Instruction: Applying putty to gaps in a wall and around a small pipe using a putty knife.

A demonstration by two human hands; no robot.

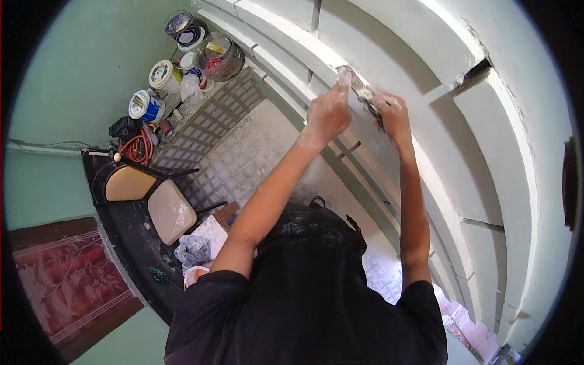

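My right hand [392,112] is closed round the dark handle of a putty knife [364,92], whose blade carries whitish paste. The blade lies against the edge of a long white curved slat [292,39]. My left hand [328,115] is just left of it, forefinger stretched up to the slat beside the blade's far end. Its other fingers are bent and partly hidden; no held thing shows in it. Pale dust or paste coats the left fingers. Both arms reach forward from black short sleeves.
More white curved slats [517,140] run along the right, one with a dark gap [476,73]. At the left stand paint buckets [146,106], a clear round tub [220,59], a red hose [137,146] and a folding chair [171,212]. Tiled floor [243,152] lies below.
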